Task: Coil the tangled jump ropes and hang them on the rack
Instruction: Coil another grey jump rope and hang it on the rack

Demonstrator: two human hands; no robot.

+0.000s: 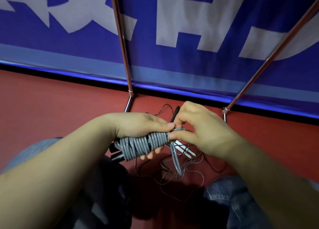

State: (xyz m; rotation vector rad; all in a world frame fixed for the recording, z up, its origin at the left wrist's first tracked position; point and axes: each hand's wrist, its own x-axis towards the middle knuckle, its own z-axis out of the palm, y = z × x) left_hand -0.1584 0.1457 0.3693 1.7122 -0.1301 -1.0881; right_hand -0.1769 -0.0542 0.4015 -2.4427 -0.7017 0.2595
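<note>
A grey jump rope is wound in tight turns around its black handles, making a short bundle. My left hand grips this bundle from above, fingers curled under it. My right hand pinches the rope's free end at the bundle's right tip, and a loose grey loop hangs below. On the red floor underneath lies a tangle of thin dark ropes with a black handle and white handles.
Two chrome rack legs rise from the floor in front of a blue banner with large pale letters. My knees in blue jeans frame the rope pile on both sides.
</note>
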